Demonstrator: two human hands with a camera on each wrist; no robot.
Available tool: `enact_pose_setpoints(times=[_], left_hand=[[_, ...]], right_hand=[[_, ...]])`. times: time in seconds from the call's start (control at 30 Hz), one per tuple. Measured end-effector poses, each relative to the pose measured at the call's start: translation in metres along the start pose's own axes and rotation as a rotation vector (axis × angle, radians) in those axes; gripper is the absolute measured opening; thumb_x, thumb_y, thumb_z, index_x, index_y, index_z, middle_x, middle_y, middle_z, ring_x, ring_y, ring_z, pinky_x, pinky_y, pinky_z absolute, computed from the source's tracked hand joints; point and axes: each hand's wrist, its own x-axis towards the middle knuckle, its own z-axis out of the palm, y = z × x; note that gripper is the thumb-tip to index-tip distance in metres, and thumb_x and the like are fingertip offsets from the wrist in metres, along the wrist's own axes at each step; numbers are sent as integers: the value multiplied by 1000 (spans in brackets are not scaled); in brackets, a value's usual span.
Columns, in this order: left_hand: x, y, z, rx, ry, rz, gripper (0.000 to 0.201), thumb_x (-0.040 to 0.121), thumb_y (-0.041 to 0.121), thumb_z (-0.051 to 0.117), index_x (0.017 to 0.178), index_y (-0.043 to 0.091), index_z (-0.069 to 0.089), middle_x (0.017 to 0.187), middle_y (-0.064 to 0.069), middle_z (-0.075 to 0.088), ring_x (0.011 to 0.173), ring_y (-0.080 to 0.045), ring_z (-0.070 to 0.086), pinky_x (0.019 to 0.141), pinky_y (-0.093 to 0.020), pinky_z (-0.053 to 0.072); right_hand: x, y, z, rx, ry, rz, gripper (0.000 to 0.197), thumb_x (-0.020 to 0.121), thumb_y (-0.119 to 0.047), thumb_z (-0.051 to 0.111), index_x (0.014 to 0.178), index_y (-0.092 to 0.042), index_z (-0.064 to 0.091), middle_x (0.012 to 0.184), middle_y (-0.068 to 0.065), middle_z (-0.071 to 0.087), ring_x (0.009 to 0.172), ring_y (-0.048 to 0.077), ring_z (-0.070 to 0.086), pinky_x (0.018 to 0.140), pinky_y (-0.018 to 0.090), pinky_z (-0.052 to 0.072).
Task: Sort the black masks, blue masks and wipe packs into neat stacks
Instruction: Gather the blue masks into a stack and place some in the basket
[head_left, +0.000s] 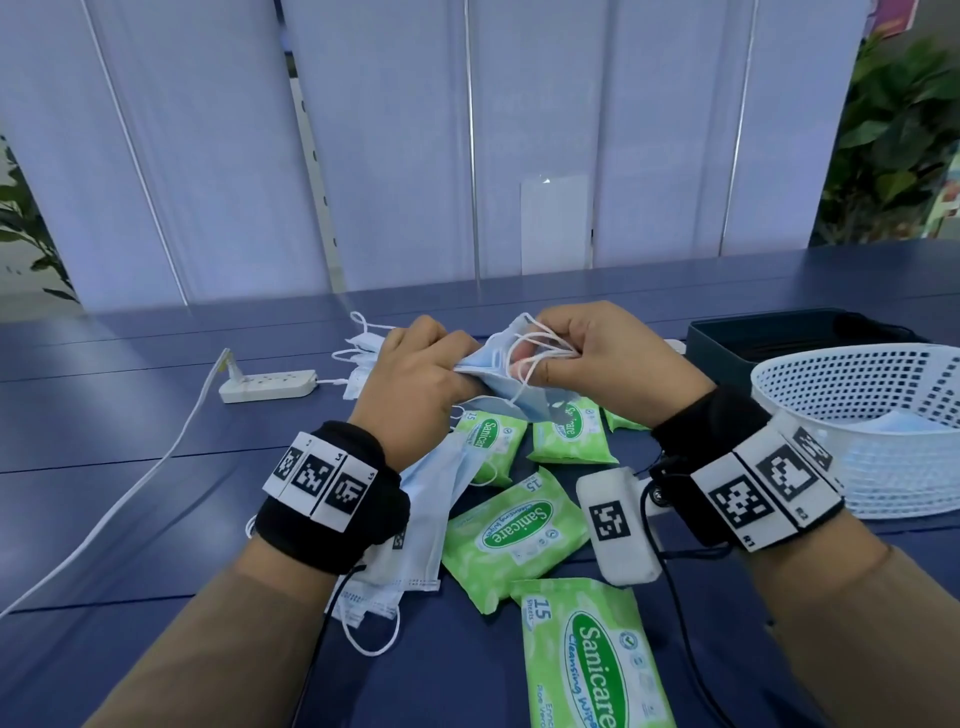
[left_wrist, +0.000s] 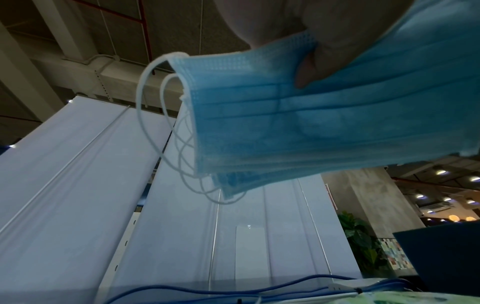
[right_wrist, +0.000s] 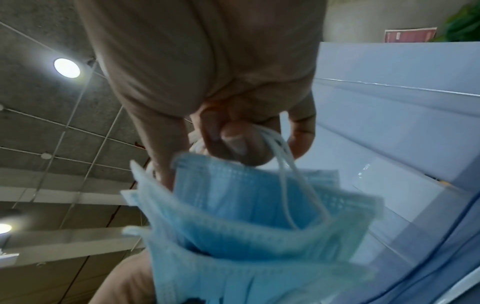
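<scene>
Both hands hold a bunch of blue masks (head_left: 496, 371) above the table's middle. My left hand (head_left: 415, 374) grips the bunch's left side; the left wrist view shows a thumb (left_wrist: 307, 70) pressed on the pleated blue masks (left_wrist: 298, 123). My right hand (head_left: 587, 353) pinches their white ear loops (head_left: 535, 345), seen around the fingers (right_wrist: 233, 142) above the blue masks (right_wrist: 246, 226). More blue masks (head_left: 431, 499) lie under my left wrist, others (head_left: 363, 353) behind my left hand. Several green wipe packs (head_left: 514, 530) lie below the hands. No black mask is plainly seen.
A white mesh basket (head_left: 878, 395) with a blue mask inside stands at right, a dark box (head_left: 769, 338) behind it. A white power strip (head_left: 267, 385) and its cable lie at left. White panels close off the table's far edge.
</scene>
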Motion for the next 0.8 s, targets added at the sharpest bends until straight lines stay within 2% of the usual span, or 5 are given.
enact_pose_setpoints(times=[0.17,0.33,0.43,0.7,0.8], left_hand=[[1,3,1,-24,-31,-8,42,77,7,39,80,24,76,83,5,63,79,-18,34,66,-26,15],[1,2,2,-38,-29,5,40,76,3,38,74,20,75,81,3,63,78,-19,34,63,-32,28],[1,1,3,-42,-16,-1,41,74,2,36,73,19,74,83,2,65,79,-20,34,61,-32,31],[0,-2,4,-157,-7,-26,51,76,-2,33,85,23,76,88,3,67,81,-19,39,61,-43,45],[-2,-4,6,-173,-18,-46,50,77,-1,32,88,20,76,89,2,67,81,-19,38,59,-46,45]], right_hand=[[2,1,6,85,58,-31,13,80,-4,62,77,-12,52,67,-6,54,59,7,42,60,25,37],[-1,0,6,184,21,-28,15,87,-8,60,93,-21,61,59,-17,59,52,-2,47,55,11,38],[0,0,7,153,16,-25,15,90,-13,58,99,-22,67,75,-15,67,67,-1,56,67,14,44],[2,4,6,-78,-23,11,18,83,-5,54,75,-20,58,65,-9,56,57,1,46,56,16,37],[3,7,4,-79,52,-35,25,83,-4,52,70,-25,55,74,-6,63,67,5,54,64,19,40]])
